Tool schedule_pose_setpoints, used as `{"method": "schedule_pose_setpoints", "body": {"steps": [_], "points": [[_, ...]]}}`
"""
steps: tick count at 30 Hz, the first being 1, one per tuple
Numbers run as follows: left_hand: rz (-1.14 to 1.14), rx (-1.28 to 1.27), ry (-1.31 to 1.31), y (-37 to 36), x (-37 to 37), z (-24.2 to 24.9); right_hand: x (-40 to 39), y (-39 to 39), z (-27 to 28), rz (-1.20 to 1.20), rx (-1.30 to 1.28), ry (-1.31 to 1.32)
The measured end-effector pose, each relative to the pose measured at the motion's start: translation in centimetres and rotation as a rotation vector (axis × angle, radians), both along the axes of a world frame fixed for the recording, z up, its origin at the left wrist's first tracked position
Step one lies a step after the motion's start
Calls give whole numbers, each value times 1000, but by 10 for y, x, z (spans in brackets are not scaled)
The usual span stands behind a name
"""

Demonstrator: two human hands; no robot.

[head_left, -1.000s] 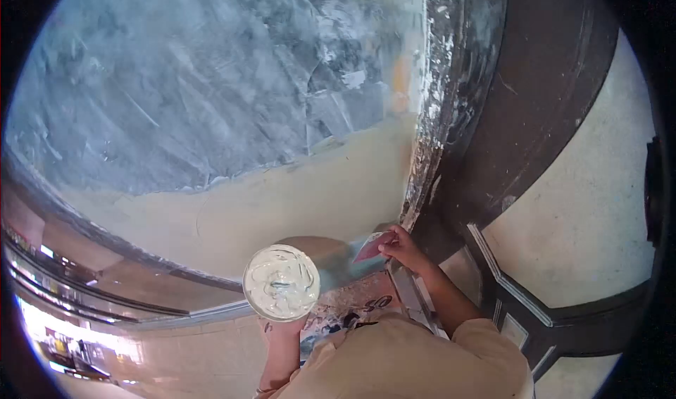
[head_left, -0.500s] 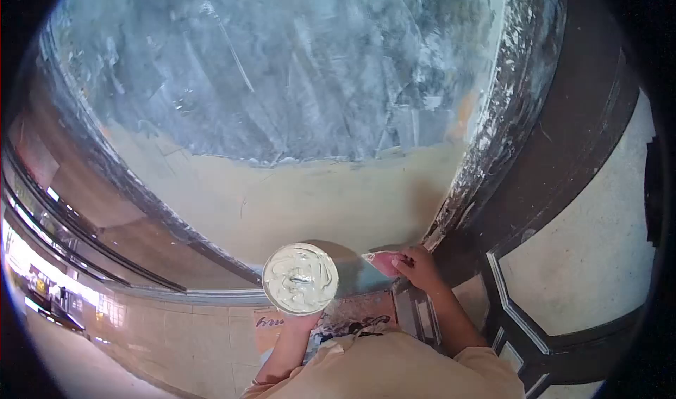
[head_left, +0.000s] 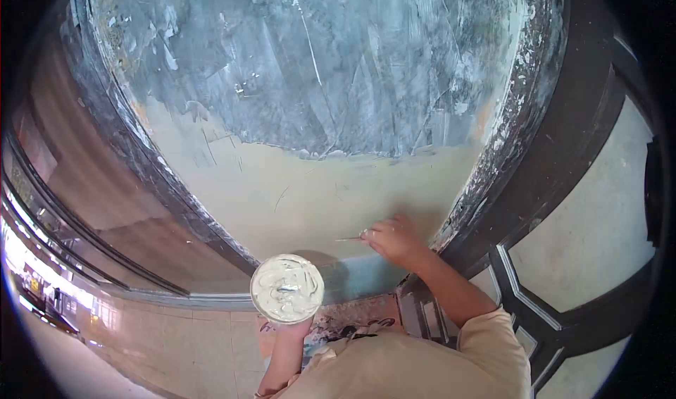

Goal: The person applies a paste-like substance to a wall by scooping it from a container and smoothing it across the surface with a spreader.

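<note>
My left hand (head_left: 298, 327) grips a round tub (head_left: 255, 302) from below, its fingers mostly hidden under it. Thick cream-coloured putty (head_left: 296, 279) fills the tub, swirled and ridged on top. A thin putty spreader (head_left: 348, 240), seen almost edge-on, sticks out leftward from my closed right hand (head_left: 396, 241). That hand is close to the lower wall (head_left: 303, 195), to the right of the tub and a little higher in the view. The lower band of wall is smooth beige; above it the surface is patchy blue-grey (head_left: 282, 89) with scrape marks.
A dark door frame (head_left: 521, 202) with pale panels (head_left: 577, 230) stands on the right. Paint-flecked trim (head_left: 486, 166) edges the wall there. To the left are a brown panel (head_left: 134, 181) and tiled floor (head_left: 176, 335). A patterned mat (head_left: 380, 311) lies by the wall's foot.
My right hand has moved up and slightly left along the wall, turning the spreader from its pink face to its edge. The tub has shifted slightly left and down in view.
</note>
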State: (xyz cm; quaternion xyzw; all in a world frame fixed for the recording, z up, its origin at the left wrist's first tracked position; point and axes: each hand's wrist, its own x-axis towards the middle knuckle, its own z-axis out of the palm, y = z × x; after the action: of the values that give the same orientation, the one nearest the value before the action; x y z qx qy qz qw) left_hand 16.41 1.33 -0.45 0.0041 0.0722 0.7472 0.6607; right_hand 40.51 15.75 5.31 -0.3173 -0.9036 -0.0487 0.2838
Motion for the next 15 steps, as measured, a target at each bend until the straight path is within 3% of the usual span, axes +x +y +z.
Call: {"method": "schedule_pose_setpoints", "body": {"steps": [3, 7, 10, 13, 15], "points": [[-33, 43, 24, -7, -25, -22, -6, 5, 34, -100, 154, -113], [-26, 52, -3, -14, -39, -13, 0, 5, 139, -195, 333, 159], [-9, 54, 18, -12, -45, -5, 1, -16, 188, -312, 326, 270], [-29, 86, 21, -13, -55, -21, -16, -17, 168, -118, 227, 126], [-39, 144, 33, -12, -57, -22, -37, -3, 107, 104, 145, 6]]}}
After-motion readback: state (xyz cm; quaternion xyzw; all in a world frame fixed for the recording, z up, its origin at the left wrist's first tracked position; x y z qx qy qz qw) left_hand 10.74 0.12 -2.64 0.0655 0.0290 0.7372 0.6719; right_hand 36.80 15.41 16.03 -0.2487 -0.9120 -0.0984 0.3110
